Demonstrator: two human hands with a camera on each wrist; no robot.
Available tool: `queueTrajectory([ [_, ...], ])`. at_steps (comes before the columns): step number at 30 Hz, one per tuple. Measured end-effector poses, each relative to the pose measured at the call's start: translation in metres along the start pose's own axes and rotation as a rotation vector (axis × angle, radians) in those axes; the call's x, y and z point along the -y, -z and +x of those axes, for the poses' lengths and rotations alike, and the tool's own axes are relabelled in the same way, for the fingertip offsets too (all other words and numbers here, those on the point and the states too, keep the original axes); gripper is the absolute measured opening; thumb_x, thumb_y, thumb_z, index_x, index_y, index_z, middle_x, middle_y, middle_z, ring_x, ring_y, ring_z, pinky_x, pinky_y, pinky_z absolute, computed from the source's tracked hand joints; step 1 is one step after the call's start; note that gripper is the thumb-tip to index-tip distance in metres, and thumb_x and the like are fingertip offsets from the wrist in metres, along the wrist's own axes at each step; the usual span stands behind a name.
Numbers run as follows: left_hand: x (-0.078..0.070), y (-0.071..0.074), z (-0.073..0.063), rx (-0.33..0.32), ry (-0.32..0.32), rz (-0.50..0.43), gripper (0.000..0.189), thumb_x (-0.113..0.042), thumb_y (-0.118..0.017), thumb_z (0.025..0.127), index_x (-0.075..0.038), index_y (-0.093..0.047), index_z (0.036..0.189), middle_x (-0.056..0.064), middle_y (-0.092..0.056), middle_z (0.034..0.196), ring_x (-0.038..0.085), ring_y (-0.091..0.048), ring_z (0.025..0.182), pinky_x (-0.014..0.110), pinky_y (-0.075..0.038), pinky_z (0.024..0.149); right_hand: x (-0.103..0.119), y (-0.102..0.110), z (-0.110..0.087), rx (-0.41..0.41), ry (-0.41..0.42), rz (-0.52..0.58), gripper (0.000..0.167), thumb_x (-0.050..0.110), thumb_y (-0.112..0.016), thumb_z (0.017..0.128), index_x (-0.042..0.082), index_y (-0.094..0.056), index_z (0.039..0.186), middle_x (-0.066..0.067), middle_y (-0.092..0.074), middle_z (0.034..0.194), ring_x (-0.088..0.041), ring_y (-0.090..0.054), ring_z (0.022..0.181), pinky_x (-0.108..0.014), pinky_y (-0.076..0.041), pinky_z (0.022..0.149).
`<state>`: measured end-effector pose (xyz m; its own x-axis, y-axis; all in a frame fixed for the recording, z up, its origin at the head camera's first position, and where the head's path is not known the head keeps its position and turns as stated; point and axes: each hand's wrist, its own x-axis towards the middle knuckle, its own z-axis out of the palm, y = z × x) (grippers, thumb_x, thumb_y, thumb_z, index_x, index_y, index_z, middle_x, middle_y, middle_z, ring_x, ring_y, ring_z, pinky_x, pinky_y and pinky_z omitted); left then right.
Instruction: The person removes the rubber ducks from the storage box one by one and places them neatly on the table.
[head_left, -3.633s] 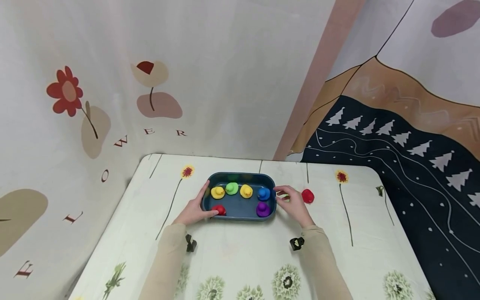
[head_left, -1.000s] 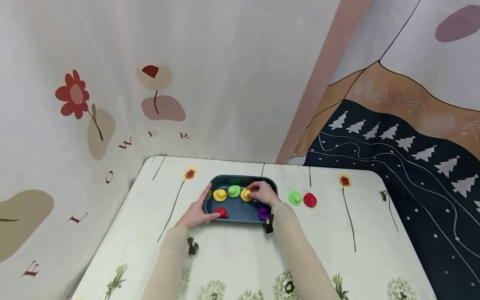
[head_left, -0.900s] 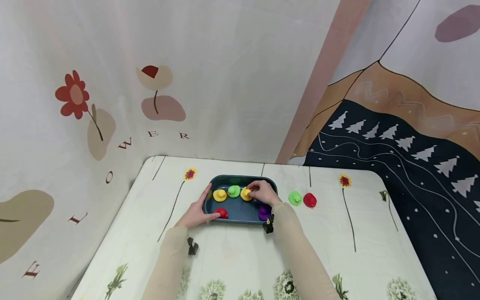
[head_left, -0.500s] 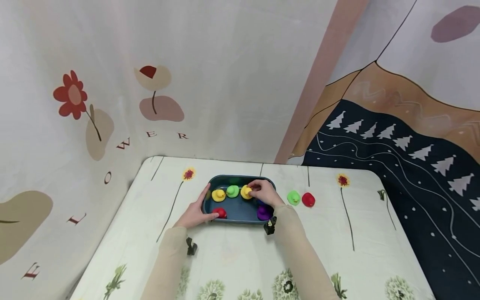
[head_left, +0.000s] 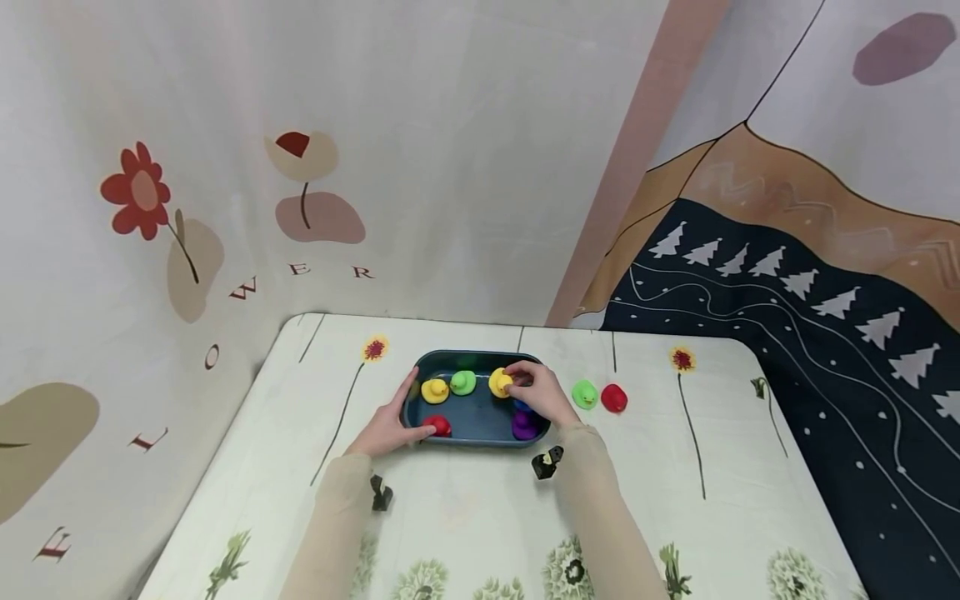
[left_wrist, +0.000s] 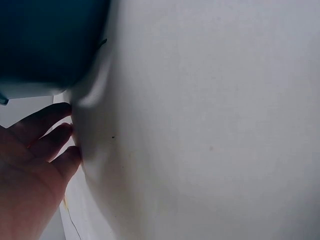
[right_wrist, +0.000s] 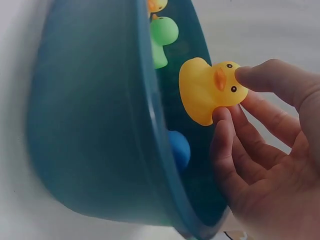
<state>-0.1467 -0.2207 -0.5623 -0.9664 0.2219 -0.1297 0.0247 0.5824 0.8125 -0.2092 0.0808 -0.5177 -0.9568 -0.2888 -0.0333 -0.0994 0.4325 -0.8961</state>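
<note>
In the head view my left hand holds the left end of a dark blue rectangular bin, thumb over its front rim beside a red rubber duck. My right hand pinches a yellow rubber duck by its head between thumb and fingers, over the bin's right half. The right wrist view shows this duck tilted near the rim. Another yellow duck and a green duck sit at the left. A purple duck and a partly hidden blue duck lie under my right hand.
Right of the bin, a green duck and a red duck stand side by side on the flower-printed tablecloth. A patterned curtain hangs behind the table.
A green duck now stands beside the red one outside the bin. My right hand went into the bin, took hold of a yellow duck and has shifted it slightly right. My left hand has stayed.
</note>
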Motion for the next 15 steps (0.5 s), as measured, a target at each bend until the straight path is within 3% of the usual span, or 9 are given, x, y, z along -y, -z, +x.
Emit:
queueTrajectory([
  [7, -0.001, 0.0, 0.0, 0.005, 0.009, -0.004, 0.104, -0.042, -0.078, 0.081, -0.037, -0.006, 0.155, 0.019, -0.024, 0.155, 0.034, -0.053, 0.099, 0.054, -0.042, 0.093, 0.002, 0.007, -0.012, -0.039, -0.004, -0.023, 0.024, 0.002, -0.072, 0.085, 0.003, -0.068, 0.109, -0.006, -0.065, 0.097, -0.02, -0.059, 0.085, -0.033, -0.051, 0.079],
  [15, -0.001, 0.0, 0.0, 0.01, 0.017, -0.005, 0.104, -0.042, -0.078, 0.081, -0.038, -0.005, 0.155, 0.019, -0.022, 0.156, 0.037, -0.051, 0.108, 0.057, -0.039, 0.097, 0.004, 0.015, -0.021, -0.073, -0.01, 0.01, 0.024, 0.001, -0.071, 0.084, 0.001, -0.068, 0.108, -0.007, -0.064, 0.095, -0.022, -0.057, 0.086, -0.032, -0.05, 0.079],
])
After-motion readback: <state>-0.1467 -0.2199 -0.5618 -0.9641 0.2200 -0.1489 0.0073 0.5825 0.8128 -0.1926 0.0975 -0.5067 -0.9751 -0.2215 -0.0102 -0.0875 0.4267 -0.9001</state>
